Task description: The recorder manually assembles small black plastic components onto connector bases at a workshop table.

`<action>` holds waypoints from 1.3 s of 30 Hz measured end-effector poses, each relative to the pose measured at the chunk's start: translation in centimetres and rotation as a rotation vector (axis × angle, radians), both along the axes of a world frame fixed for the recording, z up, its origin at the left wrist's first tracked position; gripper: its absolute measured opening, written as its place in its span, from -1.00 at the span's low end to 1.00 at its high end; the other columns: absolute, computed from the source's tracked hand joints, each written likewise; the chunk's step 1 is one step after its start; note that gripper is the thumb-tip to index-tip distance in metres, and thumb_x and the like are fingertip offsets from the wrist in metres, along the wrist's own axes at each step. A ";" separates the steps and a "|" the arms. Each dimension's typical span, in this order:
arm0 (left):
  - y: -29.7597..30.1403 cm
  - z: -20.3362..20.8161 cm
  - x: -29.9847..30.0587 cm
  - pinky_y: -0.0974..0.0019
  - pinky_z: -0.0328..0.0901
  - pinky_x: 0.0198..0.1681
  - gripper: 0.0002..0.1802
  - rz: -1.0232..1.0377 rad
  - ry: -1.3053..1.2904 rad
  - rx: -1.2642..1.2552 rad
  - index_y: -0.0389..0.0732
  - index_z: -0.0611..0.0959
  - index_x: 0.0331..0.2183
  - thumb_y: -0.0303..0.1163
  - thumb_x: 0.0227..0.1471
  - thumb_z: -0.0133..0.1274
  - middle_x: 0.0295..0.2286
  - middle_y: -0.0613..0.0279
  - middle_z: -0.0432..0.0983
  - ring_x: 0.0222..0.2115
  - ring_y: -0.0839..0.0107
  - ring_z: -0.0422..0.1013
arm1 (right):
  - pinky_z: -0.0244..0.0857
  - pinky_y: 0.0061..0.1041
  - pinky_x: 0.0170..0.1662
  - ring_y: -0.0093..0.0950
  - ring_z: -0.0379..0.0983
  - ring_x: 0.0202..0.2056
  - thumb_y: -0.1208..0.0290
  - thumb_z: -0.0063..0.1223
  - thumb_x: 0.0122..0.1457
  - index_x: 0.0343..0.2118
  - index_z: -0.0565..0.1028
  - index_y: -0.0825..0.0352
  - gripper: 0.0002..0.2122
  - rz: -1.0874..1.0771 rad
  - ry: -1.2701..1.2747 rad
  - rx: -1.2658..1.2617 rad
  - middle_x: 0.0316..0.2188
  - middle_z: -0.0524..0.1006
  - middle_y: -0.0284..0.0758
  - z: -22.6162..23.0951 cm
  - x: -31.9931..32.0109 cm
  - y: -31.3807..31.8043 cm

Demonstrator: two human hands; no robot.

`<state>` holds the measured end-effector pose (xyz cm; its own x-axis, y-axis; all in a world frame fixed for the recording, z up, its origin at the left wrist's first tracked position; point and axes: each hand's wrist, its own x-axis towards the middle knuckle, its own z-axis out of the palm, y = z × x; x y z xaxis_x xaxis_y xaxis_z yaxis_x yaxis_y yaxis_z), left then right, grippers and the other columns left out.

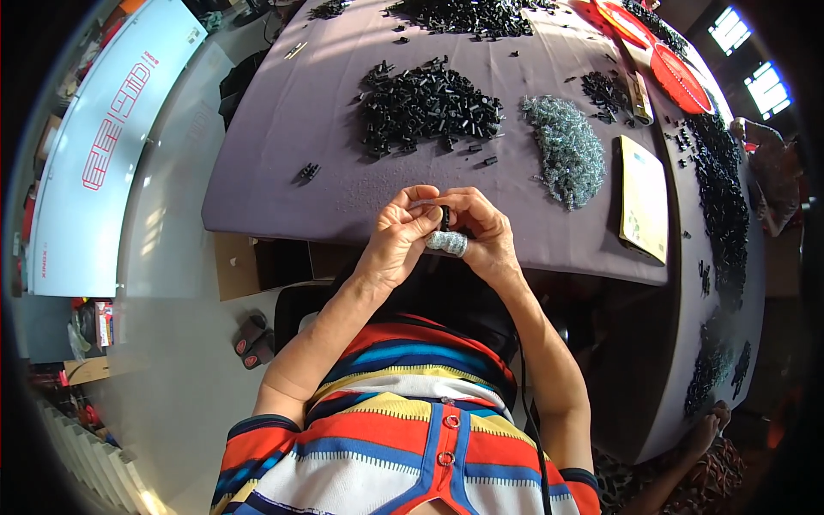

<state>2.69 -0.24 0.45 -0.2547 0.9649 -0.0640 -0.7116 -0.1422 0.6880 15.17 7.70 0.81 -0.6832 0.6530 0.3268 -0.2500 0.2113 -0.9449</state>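
Note:
Both hands meet above the near edge of the cloth-covered table (283,193). My left hand (396,239) is closed, its thumb and forefinger pinched by a small black part (444,217). My right hand (483,225) curls round the same part from the other side. A greyish-white wrap (448,244) sits just below it, seemingly round a right-hand finger. Further up lies a heap of small black parts (429,107). To its right is a pile of tiny clear-grey pieces (562,153), perhaps coils; their kind is too small to tell.
A yellow flat pad (642,202) lies near the table's right edge. Red baskets (681,79) and more black parts (717,189) are on the adjoining table. Another person's hand (711,425) is at lower right. A cardboard box (236,266) and slippers (254,342) are on the floor.

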 end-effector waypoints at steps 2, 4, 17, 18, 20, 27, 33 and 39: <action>-0.1 0.1 0.2 0.44 0.35 -0.19 -0.69 0.013 -0.035 -0.012 -0.28 0.40 -0.18 -0.60 -0.03 0.05 -0.39 0.16 0.48 -0.36 0.45 0.44 | 0.23 -0.70 -0.36 -0.68 0.27 -0.43 0.60 0.22 -0.18 -0.28 0.48 0.31 -0.68 0.007 0.007 -0.016 -0.36 0.39 -0.47 -0.2 0.0 0.1; -0.1 -0.1 0.4 0.43 0.35 -0.19 -0.68 0.018 -0.046 -0.017 -0.28 0.41 -0.18 -0.60 -0.03 0.05 -0.39 0.15 0.49 -0.36 0.44 0.45 | 0.22 -0.71 -0.36 -0.69 0.26 -0.44 0.58 0.23 -0.18 -0.28 0.48 0.31 -0.68 0.014 0.014 -0.032 -0.36 0.39 -0.48 -0.2 0.0 0.0; 0.0 0.0 0.2 0.42 0.33 -0.17 -0.68 0.012 -0.082 -0.052 -0.26 0.43 -0.20 -0.59 -0.06 0.09 -0.42 0.18 0.50 -0.35 0.44 0.45 | 0.21 -0.72 -0.36 -0.71 0.25 -0.43 0.65 0.19 -0.13 -0.30 0.46 0.33 -0.73 0.030 -0.013 -0.057 -0.36 0.37 -0.48 0.3 0.3 0.0; 0.0 0.0 0.3 0.42 0.33 -0.17 -0.68 0.010 -0.081 -0.053 -0.26 0.43 -0.20 -0.59 -0.06 0.09 -0.42 0.18 0.50 -0.35 0.44 0.45 | 0.21 -0.72 -0.36 -0.71 0.25 -0.43 0.65 0.19 -0.13 -0.30 0.47 0.33 -0.73 0.018 -0.031 -0.060 -0.37 0.37 -0.47 0.3 0.3 -0.1; 0.0 -0.1 0.2 0.41 0.32 -0.16 -0.69 0.011 -0.110 -0.062 -0.25 0.44 -0.21 -0.57 -0.06 0.10 -0.42 0.19 0.50 -0.35 0.44 0.44 | 0.20 -0.72 -0.36 -0.71 0.25 -0.43 0.64 0.19 -0.13 -0.30 0.46 0.33 -0.73 0.018 -0.026 -0.066 -0.38 0.37 -0.48 0.3 0.2 0.0; 0.1 0.4 0.1 0.41 0.32 -0.16 -0.70 -0.044 -0.142 -0.041 -0.23 0.45 -0.22 -0.56 -0.06 0.10 -0.41 0.20 0.50 -0.35 0.44 0.44 | 0.21 -0.71 -0.37 -0.71 0.25 -0.45 0.62 0.21 -0.12 -0.30 0.47 0.33 -0.73 0.033 -0.008 -0.062 -0.40 0.36 -0.49 0.2 0.3 0.2; -0.3 0.3 0.4 0.41 0.32 -0.16 -0.73 -0.006 -0.142 -0.050 -0.22 0.47 -0.23 -0.58 -0.06 0.08 -0.42 0.21 0.51 -0.35 0.44 0.45 | 0.21 -0.71 -0.39 -0.71 0.25 -0.45 0.62 0.20 -0.13 -0.25 0.48 0.31 -0.70 0.026 -0.044 -0.039 -0.41 0.36 -0.49 0.6 0.4 -0.2; -0.3 -0.2 0.4 0.40 0.32 -0.15 -0.70 -0.009 -0.155 -0.070 -0.22 0.46 -0.21 -0.57 -0.07 0.09 -0.41 0.20 0.52 -0.34 0.42 0.46 | 0.23 -0.70 -0.37 -0.69 0.28 -0.44 0.62 0.21 -0.15 -0.27 0.49 0.32 -0.70 0.020 -0.013 0.023 -0.35 0.42 -0.46 0.1 0.4 0.2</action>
<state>3.06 -0.56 0.26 -0.2276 0.9589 -0.1694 -0.8109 -0.0903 0.5782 15.57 7.86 0.89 -0.7002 0.6318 0.3324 -0.2416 0.2284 -0.9431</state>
